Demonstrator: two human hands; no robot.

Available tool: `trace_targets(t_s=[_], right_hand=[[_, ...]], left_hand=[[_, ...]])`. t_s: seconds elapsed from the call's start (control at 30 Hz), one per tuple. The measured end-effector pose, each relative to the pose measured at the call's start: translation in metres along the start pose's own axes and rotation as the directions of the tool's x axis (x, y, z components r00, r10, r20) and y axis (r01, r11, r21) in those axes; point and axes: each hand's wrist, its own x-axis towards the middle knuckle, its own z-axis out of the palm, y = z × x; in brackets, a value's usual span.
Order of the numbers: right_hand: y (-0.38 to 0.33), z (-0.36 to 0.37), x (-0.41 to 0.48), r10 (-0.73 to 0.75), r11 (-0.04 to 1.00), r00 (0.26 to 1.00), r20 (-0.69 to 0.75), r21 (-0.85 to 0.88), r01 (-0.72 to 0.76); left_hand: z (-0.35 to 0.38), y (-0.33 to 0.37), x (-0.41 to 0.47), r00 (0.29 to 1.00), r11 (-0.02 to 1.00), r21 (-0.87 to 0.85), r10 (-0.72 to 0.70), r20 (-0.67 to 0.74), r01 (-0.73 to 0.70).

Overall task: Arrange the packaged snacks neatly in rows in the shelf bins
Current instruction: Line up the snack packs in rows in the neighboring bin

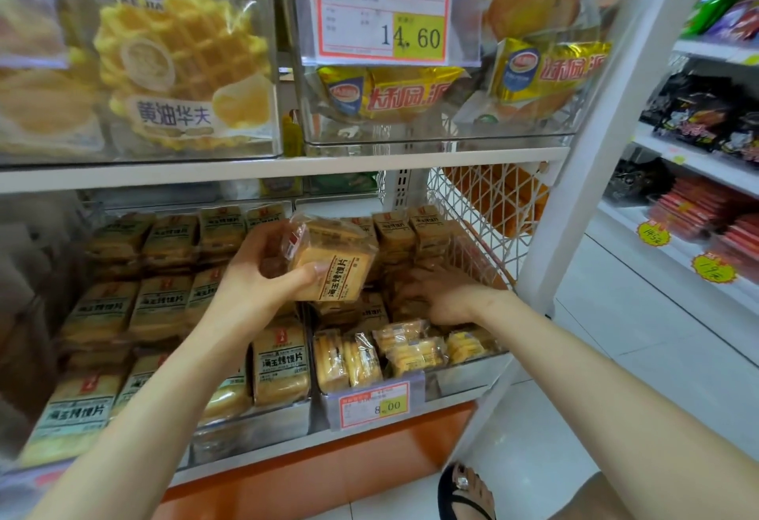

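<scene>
Left hand (263, 273) has a packet of toasted slices (332, 260) gripped from its left side. The thumb lies across the front near the bottom edge and the fingers wrap round the back. So the packet sits up and to the right of the palm, tilted, label facing the camera. It's in the air over the spot where the two lower-shelf bins meet, clear of the stock underneath.

Right hand (443, 297) is down low in the right bin (464, 375), palm down, fingers reaching in among the brown packets further back. It's blurry there, so I honestly can't tell if it has hold of one or is only resting on them. The held packet is just up and left of this hand, not touching it.

The left bin (263, 421) has rows of matching packets (164, 306), labels up. At the front of the right bin, small yellow biscuit packs (410, 349) stand on edge just behind a price tag (373, 404) reading 8.00.

On the shelf above, there's a waffle pack (176, 67) on the left and yellow pie packs (390, 94) on the right. A white mesh panel (484, 207) closes the right end.
</scene>
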Motion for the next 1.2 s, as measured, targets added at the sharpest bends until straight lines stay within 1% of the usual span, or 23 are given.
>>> trace_targets(t_s=[0.13,0.2,0.23,0.3,0.33,0.37,0.43,0.47,0.5,0.53,0.57,0.6,0.63,0.67,0.7,0.73,0.77,0.83,0.93,1.0,1.07,1.1,1.2], right_hand=[[0.002,-0.003,-0.005,-0.022,0.998,0.993,-0.116,0.054,0.029],[0.004,-0.006,-0.009,-0.012,0.995,0.989,-0.145,0.095,0.026],[0.003,-0.005,-0.01,-0.018,0.996,0.987,-0.157,0.089,0.032],[-0.002,0.002,-0.005,-0.032,0.996,0.987,-0.158,0.076,0.045],[-0.004,0.004,-0.003,-0.02,0.994,0.989,-0.147,0.107,0.036],[-0.006,0.005,-0.002,-0.013,0.991,0.992,-0.128,0.133,0.031],[-0.007,-0.002,-0.005,-0.017,0.991,0.996,-0.086,0.127,0.028],[-0.007,-0.008,-0.01,0.0,0.985,0.996,-0.085,0.17,0.014],[-0.008,-0.015,-0.016,0.038,0.966,0.993,-0.108,0.26,-0.009],[-0.009,-0.022,-0.021,0.078,0.925,0.984,-0.159,0.379,-0.013],[-0.011,-0.028,-0.026,0.114,0.856,0.968,-0.225,0.517,0.019],[-0.014,-0.032,-0.032,0.142,0.755,0.952,-0.27,0.652,0.072],[-0.019,-0.036,-0.037,0.148,0.632,0.947,-0.286,0.764,0.131],[-0.024,-0.042,-0.044,0.121,0.494,0.955,-0.271,0.851,0.179],[-0.029,-0.045,-0.048,0.073,0.357,0.97,-0.232,0.914,0.191],[-0.033,-0.046,-0.052,0.016,0.241,0.983,-0.184,0.955,0.175],[-0.037,-0.046,-0.055,-0.037,0.197,0.988,-0.152,0.968,0.156],[-0.041,-0.045,-0.058,-0.106,0.175,0.987,-0.124,0.974,0.141],[-0.039,-0.042,-0.058,-0.118,0.114,0.988,-0.104,0.986,0.118],[-0.036,-0.042,-0.057,-0.086,0.105,0.991,-0.104,0.988,0.113],[-0.035,-0.041,-0.057,-0.016,0.108,0.993,-0.119,0.987,0.12],[-0.033,-0.041,-0.056,0.025,0.094,0.992,-0.124,0.988,0.121],[-0.026,-0.042,-0.057,0.101,-0.025,0.991,-0.093,0.995,0.096]], left_hand=[[-0.002,0.002,-0.002,1.0,1.0,-0.004,0.015,0.001,-0.015],[-0.004,0.002,-0.004,1.0,1.0,-0.011,0.021,0.01,-0.021],[-0.004,0.001,-0.004,1.0,1.0,-0.012,0.02,0.011,-0.02],[-0.004,-0.001,-0.004,1.0,1.0,-0.022,0.016,0.014,-0.015],[-0.004,-0.001,-0.005,1.0,0.999,-0.03,0.015,0.019,-0.015],[-0.004,-0.002,-0.004,1.0,0.999,-0.036,0.012,0.026,-0.012],[-0.004,-0.003,-0.004,0.999,0.999,-0.045,0.002,0.049,0.0],[-0.004,-0.004,-0.005,0.998,0.999,-0.054,-0.001,0.065,0.004],[-0.005,-0.005,-0.005,0.997,0.998,-0.068,0.0,0.082,0.006],[-0.005,-0.005,-0.005,0.995,0.997,-0.081,0.002,0.098,0.006],[-0.004,-0.005,-0.005,0.993,0.996,-0.086,0.007,0.119,0.003],[-0.003,-0.004,-0.005,0.989,0.997,-0.081,0.014,0.147,-0.003],[-0.001,-0.004,-0.005,0.984,0.997,-0.071,0.022,0.176,-0.01],[0.0,-0.003,-0.005,0.979,0.998,-0.064,0.027,0.203,-0.014],[0.002,-0.003,-0.004,0.973,0.998,-0.061,0.03,0.23,-0.017],[0.005,-0.003,-0.004,0.966,0.998,-0.062,0.033,0.256,-0.018],[0.007,-0.003,-0.004,0.96,0.998,-0.061,0.033,0.278,-0.016],[0.012,-0.002,-0.005,0.957,0.997,-0.07,0.03,0.29,-0.01],[0.019,0.0,-0.004,0.982,0.996,-0.085,-0.002,0.191,0.018],[0.022,0.001,-0.003,0.991,0.995,-0.092,-0.036,0.126,0.048],[0.022,0.0,-0.002,0.991,0.988,-0.12,-0.081,0.111,0.094],[0.021,-0.001,-0.001,0.988,0.984,-0.13,-0.106,0.114,0.12],[0.013,-0.002,0.0,0.986,0.982,-0.128,-0.127,0.108,0.14]])
